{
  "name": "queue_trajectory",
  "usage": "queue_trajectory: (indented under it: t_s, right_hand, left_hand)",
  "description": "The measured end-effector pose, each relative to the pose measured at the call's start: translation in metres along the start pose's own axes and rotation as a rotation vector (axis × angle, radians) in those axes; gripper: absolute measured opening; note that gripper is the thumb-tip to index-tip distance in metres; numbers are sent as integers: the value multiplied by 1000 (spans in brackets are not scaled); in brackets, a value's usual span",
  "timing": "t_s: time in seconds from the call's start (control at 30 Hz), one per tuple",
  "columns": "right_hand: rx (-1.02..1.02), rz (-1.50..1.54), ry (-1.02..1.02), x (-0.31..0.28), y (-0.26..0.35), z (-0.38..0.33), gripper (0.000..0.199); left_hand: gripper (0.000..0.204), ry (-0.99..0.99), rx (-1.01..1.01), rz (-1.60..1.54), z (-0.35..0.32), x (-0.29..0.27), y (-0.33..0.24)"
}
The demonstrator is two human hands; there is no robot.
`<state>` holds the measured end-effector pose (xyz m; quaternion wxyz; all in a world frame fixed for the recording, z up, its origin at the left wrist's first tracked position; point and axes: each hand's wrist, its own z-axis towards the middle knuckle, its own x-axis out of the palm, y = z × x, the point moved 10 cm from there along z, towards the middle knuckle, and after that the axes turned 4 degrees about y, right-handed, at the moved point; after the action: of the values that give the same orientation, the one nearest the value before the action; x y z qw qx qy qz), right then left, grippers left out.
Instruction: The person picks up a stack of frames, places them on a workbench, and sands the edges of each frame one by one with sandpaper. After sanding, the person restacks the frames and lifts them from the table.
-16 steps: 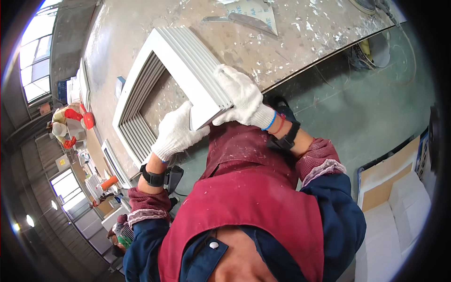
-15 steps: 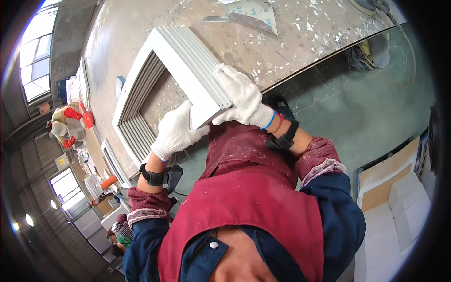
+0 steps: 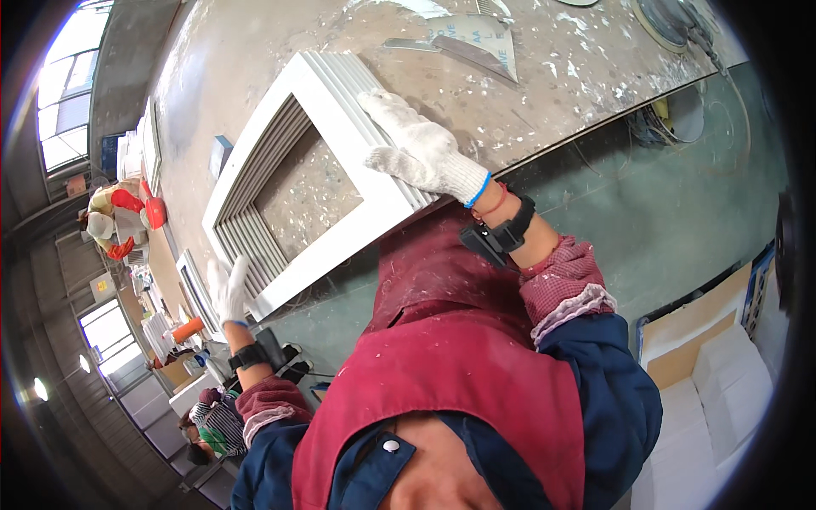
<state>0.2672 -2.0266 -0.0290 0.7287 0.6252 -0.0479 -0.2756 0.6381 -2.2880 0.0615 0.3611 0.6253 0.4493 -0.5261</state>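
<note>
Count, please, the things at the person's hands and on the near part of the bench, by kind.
White picture frames: 1, the white frame
Gloved hands on it: 2, the left hand and the right hand
Black wrist devices: 2, the left wrist device and the right wrist device
Sandpaper sheets: 1, the sandpaper sheet
Total: 6

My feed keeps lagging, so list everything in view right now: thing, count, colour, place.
Frame: one, white, ribbed edges, lying on the workbench and overhanging its near edge.
Workbench: one, grey-brown, paint-spattered, across the top.
Flat sheet pieces: a few, pale, far side of the bench.
Cardboard box: one, brown with white contents, floor at lower right.
Other workers: two, at far left and lower left.
Left hand: white glove, at the frame's left corner.
Right hand: white glove, flat on the frame's right side.
</note>
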Motion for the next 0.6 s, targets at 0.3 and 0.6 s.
queue_trajectory:
  t_s: [0.3, 0.6]
  right_hand:
    - [36, -81, 115, 5, -4, 2, 94]
    - [175, -314, 195, 18, 1, 6, 95]
  left_hand:
    - [61, 431, -416, -1492, -2, 116, 118]
    - [77, 409, -371, -1511, 6, 121, 137]
